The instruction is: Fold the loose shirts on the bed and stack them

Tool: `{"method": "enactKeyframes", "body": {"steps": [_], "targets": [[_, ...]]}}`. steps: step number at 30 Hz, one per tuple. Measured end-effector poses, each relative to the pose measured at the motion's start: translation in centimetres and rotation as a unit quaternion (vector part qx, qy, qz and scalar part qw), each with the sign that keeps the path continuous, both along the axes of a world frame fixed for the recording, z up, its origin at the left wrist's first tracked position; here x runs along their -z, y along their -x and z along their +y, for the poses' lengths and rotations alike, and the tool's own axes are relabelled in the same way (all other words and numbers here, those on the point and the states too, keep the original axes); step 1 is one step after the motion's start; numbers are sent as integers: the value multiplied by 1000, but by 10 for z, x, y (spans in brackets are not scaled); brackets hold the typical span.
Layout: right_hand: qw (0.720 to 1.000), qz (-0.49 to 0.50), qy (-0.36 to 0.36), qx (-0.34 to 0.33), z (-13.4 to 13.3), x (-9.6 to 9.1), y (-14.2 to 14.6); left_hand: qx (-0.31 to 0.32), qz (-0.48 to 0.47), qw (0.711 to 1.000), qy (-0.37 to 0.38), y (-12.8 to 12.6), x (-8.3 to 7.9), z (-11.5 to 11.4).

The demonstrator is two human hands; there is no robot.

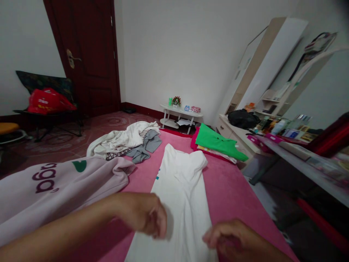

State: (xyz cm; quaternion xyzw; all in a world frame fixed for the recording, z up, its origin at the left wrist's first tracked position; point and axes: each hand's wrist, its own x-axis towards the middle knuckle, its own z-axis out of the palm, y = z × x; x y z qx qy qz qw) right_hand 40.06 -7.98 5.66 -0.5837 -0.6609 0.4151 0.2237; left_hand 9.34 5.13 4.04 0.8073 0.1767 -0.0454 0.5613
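Observation:
A long white garment lies lengthwise down the pink bedspread, its far end folded over and its middle creased. My left hand hovers over its left side, fingers loosely curled downward and slightly blurred. By the garment's right edge is my right hand, fingers bent with a gap between them and the thumb. No cloth is visibly gripped or lifted by either hand; whether the fingertips touch it is unclear. Left of my left hand is a pale pink sweatshirt with dark lettering.
White and grey clothes lie heaped at the far left of the bed. A folded stack with a green garment on top sits far right. Along the right stand a cluttered dresser and a grey-edged table.

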Motion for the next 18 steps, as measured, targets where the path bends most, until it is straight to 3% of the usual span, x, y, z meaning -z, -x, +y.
{"method": "enactKeyframes", "body": {"steps": [2,3,6,10,14,18], "targets": [[998,45,-32,39,39,9,8,-208,-8,976,-56,-30,15,38],[995,56,-57,61,57,19,12,-346,-9,933,-99,-45,24,57],[985,33,-142,91,96,59,21,-477,6,869,-134,-87,48,104],[963,-41,-237,123,107,93,26,-530,12,834,-151,-121,59,139],[964,2,-238,115,104,90,26,-532,8,830,-169,-137,56,151],[966,39,-227,121,102,86,26,-507,-22,839,-194,-140,47,140]]}}
